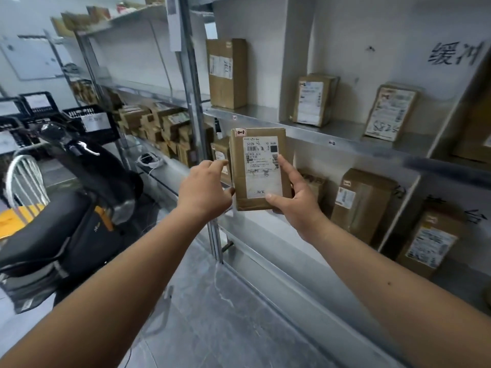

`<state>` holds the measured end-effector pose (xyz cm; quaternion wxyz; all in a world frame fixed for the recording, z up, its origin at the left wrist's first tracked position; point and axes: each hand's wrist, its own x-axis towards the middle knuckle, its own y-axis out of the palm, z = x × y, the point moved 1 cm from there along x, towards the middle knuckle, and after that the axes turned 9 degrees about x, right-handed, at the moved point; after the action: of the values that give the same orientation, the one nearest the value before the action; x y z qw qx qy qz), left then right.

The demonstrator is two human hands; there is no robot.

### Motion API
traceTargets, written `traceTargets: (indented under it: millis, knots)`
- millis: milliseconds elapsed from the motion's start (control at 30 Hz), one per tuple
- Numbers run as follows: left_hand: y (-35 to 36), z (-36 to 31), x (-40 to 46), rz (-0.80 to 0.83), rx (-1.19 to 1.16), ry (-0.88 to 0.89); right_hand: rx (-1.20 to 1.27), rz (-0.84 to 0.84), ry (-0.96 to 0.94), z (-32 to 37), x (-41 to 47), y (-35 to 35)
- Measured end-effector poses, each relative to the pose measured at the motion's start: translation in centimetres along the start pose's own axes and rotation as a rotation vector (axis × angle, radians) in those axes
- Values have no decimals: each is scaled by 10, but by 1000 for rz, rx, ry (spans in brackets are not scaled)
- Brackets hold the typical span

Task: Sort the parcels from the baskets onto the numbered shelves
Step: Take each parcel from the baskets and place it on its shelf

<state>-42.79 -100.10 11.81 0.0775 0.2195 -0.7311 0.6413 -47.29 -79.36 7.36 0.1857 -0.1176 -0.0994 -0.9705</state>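
Both hands [204, 189] hold parcel [259, 168] before metal shelves [332, 131].

I hold a small brown cardboard parcel [259, 170] upright in front of the shelves, its white shipping label with barcode facing me. My left hand [203, 191] grips its left edge; my right hand [297, 197] pinches its right edge, thumb on the label. On the metal shelf [318, 126] behind it, labelled brown parcels stand upright, spaced apart. Black baskets [91, 123] sit far left
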Motion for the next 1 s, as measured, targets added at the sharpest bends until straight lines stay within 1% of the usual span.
traceTargets:
  millis: [167, 300, 467, 667, 800, 1000]
  knots:
    - [14, 33, 88, -10, 28, 26, -163, 50, -39, -16, 93, 4]
    - [33, 49, 158, 3, 42, 35, -226, 36, -66, -27, 161, 1]
    - [56, 59, 232, 11, -31, 53, -336, 16, -124, -25, 233, 1]
    - [64, 65, 307, -45, -86, 96, -504, -24, -190, -9, 294, -1]
    - [74, 64, 350, -57, -127, 185, -550, -78, -232, -8, 325, 2]
    - [89, 75, 420, -96, -246, 282, -493, -195, -242, -10, 367, 19]
